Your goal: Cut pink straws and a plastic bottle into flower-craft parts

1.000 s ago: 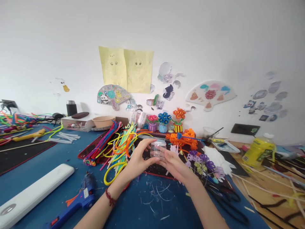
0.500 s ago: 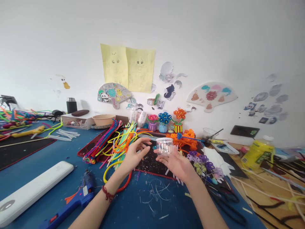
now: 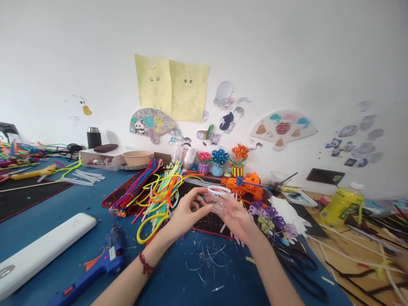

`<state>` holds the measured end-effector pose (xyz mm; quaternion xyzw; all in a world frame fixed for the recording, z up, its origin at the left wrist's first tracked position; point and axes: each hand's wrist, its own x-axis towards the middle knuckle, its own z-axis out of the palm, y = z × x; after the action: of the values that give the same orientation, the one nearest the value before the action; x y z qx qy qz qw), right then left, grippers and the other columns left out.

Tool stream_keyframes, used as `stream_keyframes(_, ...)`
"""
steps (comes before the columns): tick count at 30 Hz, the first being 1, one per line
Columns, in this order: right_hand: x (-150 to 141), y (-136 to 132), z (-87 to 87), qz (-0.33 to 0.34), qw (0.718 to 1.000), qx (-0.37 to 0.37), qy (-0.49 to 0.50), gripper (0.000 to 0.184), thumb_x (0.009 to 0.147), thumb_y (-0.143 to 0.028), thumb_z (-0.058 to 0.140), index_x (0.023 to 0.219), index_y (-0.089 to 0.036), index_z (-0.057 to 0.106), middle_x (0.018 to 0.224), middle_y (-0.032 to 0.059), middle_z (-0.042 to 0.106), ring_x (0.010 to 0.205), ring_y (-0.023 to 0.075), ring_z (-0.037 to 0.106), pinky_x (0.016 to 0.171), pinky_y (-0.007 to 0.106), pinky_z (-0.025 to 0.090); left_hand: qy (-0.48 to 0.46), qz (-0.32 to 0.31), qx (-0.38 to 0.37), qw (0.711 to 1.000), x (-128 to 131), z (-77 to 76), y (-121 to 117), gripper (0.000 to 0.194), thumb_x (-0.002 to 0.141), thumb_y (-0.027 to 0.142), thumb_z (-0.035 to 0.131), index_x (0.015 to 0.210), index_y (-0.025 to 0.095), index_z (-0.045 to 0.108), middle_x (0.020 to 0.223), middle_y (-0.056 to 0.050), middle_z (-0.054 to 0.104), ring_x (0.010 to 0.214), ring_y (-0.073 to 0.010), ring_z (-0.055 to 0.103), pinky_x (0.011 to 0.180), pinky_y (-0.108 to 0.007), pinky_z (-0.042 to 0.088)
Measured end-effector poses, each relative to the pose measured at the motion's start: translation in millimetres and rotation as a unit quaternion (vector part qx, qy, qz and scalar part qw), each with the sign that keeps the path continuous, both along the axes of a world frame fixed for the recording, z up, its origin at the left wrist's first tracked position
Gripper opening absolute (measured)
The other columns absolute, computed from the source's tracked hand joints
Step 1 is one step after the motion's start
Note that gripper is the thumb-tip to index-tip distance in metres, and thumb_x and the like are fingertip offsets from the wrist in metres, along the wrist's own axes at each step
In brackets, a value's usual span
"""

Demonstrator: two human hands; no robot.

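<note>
The right hand (image 3: 239,219) is cupped, its fingers curled round the right and near side of a small, round, clear plastic cup with a white rim (image 3: 218,196); the cup sits up in the gap between the two hands, rim upward and slightly tipped, above a black mat with a red edge (image 3: 204,224); the left hand (image 3: 187,209) is curved into a loose C, its thumb and fingertips at the cup's left side, though I cannot tell whether they pinch it or only steady it.

As for progress, the cup's wall looks bare, with no fuzzy stem seen round it, so I judge work on it to be at an early stage; beyond the hands stand three made-up striped pots with fuzzy flowers, pink (image 3: 204,158), blue (image 3: 219,157) and orange (image 3: 240,154); loose purple fuzzy flowers (image 3: 278,221) lie just right of the right hand, unpotted; a multicoloured heap of fuzzy stems (image 3: 168,185) lies beyond the left hand; a blue glue gun with an orange trigger (image 3: 115,264) lies left of the left forearm, unheld.
</note>
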<state>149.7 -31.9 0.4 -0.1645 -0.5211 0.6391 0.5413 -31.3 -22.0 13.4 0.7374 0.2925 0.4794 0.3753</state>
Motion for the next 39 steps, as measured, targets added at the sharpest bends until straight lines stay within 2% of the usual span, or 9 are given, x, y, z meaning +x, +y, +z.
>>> stream_keyframes(3, -1.2, 0.3, -0.7, -0.005, 1.000, 0.003, 0.012, 0.053, 0.070, -0.047, 0.074, 0.115, -0.023, 0.065, 0.119, 0.0121, 0.064, 0.116, 0.0301, 0.055, 0.105, 0.049, 0.033, 0.000, 0.032, 0.051, 0.998, 0.1, 0.2, -2.0, 0.029, 0.088, 0.031, 0.060, 0.113, 0.019, 0.054, 0.097, -0.005, 0.060, 0.081, -0.0155, 0.058, 0.069, -0.027, 0.048)
stream_keyframes(5, -2.2, 1.0, -3.2, -0.012, 1.000, -0.002, 0.027, 0.047, 0.071, -0.045, 0.075, 0.111, -0.022, 0.066, 0.117, 0.0115, 0.065, 0.111, 0.0288, 0.058, 0.105, 0.047, 0.035, 0.018, 0.073, 0.137, 0.988, 0.3, 0.5, -4.4, 0.022, 0.089, 0.028, 0.059, 0.108, 0.019, 0.056, 0.098, -0.005, 0.060, 0.081, -0.0151, 0.057, 0.070, -0.027, 0.048)
stream_keyframes(9, -6.3, 1.2, -7.8, -0.031, 0.998, -0.014, 0.060, 0.034, 0.075, -0.039, 0.073, 0.104, -0.022, 0.067, 0.114, 0.0110, 0.067, 0.106, 0.0273, 0.061, 0.102, 0.047, 0.037, 0.075, 0.128, 0.308, 0.940, 1.4, -1.6, -8.2, 0.012, 0.090, 0.021, 0.059, 0.101, 0.020, 0.060, 0.098, -0.005, 0.062, 0.088, -0.0168, 0.058, 0.075, -0.028, 0.048)
stream_keyframes(14, -12.1, -1.1, -9.2, -0.029, 0.997, -0.008, 0.067, 0.029, 0.081, -0.037, 0.069, 0.105, -0.021, 0.067, 0.113, 0.0115, 0.067, 0.103, 0.0269, 0.061, 0.100, 0.047, 0.040, 0.105, 0.176, 0.392, 0.897, 0.7, -8.9, -5.4, 0.007, 0.090, 0.017, 0.057, 0.096, 0.018, 0.061, 0.095, -0.006, 0.066, 0.082, -0.0162, 0.059, 0.072, -0.029, 0.049)
stream_keyframes(20, -15.7, -2.0, -13.3, -0.028, 0.997, -0.011, 0.072, 0.029, 0.083, -0.035, 0.067, 0.108, -0.021, 0.066, 0.115, 0.0120, 0.066, 0.104, 0.0259, 0.061, 0.102, 0.046, 0.038, 0.083, 0.181, 0.426, 0.882, -1.0, -10.9, -4.9, 0.008, 0.089, 0.011, 0.058, 0.093, 0.017, 0.061, 0.092, -0.007, 0.067, 0.077, -0.0152, 0.059, 0.070, -0.028, 0.049)
stream_keyframes(23, -16.3, -2.3, -12.5, -0.020, 0.997, -0.010, 0.076, 0.028, 0.084, -0.036, 0.066, 0.107, -0.020, 0.066, 0.114, 0.0117, 0.066, 0.105, 0.0252, 0.061, 0.104, 0.046, 0.036, 0.072, 0.177, 0.421, 0.887, -0.4, -9.6, -6.6, 0.008, 0.088, 0.010, 0.059, 0.091, 0.016, 0.061, 0.090, -0.006, 0.067, 0.077, -0.0150, 0.060, 0.070, -0.027, 0.049)
stream_keyframes(27, -16.8, -2.2, -10.7, -0.018, 0.996, -0.016, 0.082, 0.032, 0.082, -0.036, 0.068, 0.109, -0.020, 0.065, 0.114, 0.0119, 0.066, 0.105, 0.0250, 0.061, 0.104, 0.045, 0.037, 0.058, 0.193, 0.407, 0.891, 0.6, -8.8, -7.9, 0.011, 0.088, 0.013, 0.060, 0.099, 0.017, 0.062, 0.093, -0.006, 0.066, 0.083, -0.0155, 0.060, 0.073, -0.027, 0.050)
stream_keyframes(39, -24.9, -10.8, -6.5, 0.010, 0.996, -0.012, 0.091, 0.035, 0.089, -0.034, 0.058, 0.120, -0.019, 0.061, 0.117, 0.0117, 0.065, 0.111, 0.0253, 0.058, 0.107, 0.046, 0.036, 0.029, 0.218, 0.449, 0.866, 2.7, -11.7, -9.3, 0.013, 0.088, 0.008, 0.058, 0.097, 0.017, 0.063, 0.089, -0.006, 0.067, 0.077, -0.0142, 0.062, 0.070, -0.026, 0.052)
